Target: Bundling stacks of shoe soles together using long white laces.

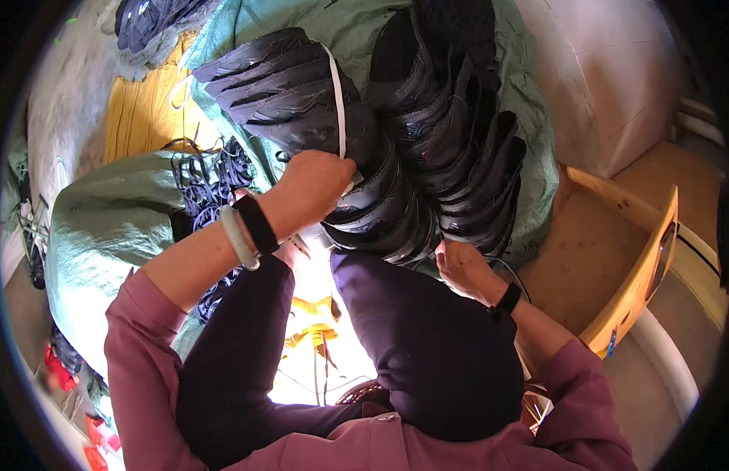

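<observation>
Several nested black shoe uppers (274, 86) lie in a row in front of me, with a white strap (338, 98) across them. My left hand (316, 187) is closed at the near end of this strap, on top of the row, and the strap runs into its grip. A second row of black shoe uppers (451, 133) lies just to the right. My right hand (464, 271) is at the near edge of the rows, its fingers bent and pressed together. What its fingertips pinch, if anything, is hidden from me.
Green woven sacking (533, 71) lies under the rows. At the left a full green sack (105, 212) stands beside a tangle of dark laces (211, 184). A wooden drawer-like frame (627, 314) is on the right. Bright light and a yellow object (313, 318) show between my knees.
</observation>
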A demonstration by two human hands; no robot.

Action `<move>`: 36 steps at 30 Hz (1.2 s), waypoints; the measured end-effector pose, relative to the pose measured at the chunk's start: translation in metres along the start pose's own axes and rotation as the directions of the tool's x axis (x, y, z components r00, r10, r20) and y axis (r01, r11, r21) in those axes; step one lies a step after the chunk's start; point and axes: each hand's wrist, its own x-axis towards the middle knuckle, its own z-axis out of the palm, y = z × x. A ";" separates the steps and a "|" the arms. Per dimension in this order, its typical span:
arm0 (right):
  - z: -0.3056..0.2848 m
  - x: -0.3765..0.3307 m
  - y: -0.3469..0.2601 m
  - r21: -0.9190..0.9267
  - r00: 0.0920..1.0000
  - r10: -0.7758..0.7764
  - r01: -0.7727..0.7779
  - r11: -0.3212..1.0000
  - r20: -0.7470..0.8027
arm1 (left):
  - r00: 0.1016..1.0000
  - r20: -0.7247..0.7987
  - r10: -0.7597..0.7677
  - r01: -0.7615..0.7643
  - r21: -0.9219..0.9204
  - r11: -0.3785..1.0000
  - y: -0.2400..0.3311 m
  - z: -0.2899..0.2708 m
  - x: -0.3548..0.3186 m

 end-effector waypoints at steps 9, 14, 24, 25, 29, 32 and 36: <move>0.061 0.001 0.051 0.726 0.854 0.367 -0.511 0.461 0.368 | 0.854 0.425 0.299 0.182 -0.783 0.595 -0.042 0.060 0.043; 0.065 0.001 0.048 0.837 0.792 0.302 -0.546 -0.038 0.530 | 0.753 0.496 0.431 0.234 -0.815 0.530 -0.028 0.057 0.056; 0.091 0.006 0.067 0.871 0.822 0.293 -0.441 -0.216 0.489 | 0.689 0.166 0.705 -0.028 -0.966 0.255 -0.026 0.052 0.051; 0.083 0.005 0.057 0.851 0.804 0.290 -0.456 -0.261 0.519 | 0.593 -0.014 0.805 -0.358 -0.900 0.249 -0.041 0.058 0.053; 0.067 0.010 0.039 0.869 0.865 0.093 -0.483 -0.113 0.493 | 0.435 -0.127 0.892 -0.696 -0.675 0.243 -0.080 0.098 0.064; 0.050 0.016 0.044 0.837 0.836 0.031 -0.546 -0.040 0.547 | 0.672 0.178 0.719 -0.255 -0.856 0.449 -0.084 0.081 0.061; 0.036 0.030 0.041 0.848 0.852 -0.071 -0.501 0.173 0.518 | 0.679 0.626 0.383 0.422 -0.760 0.495 -0.092 0.056 0.050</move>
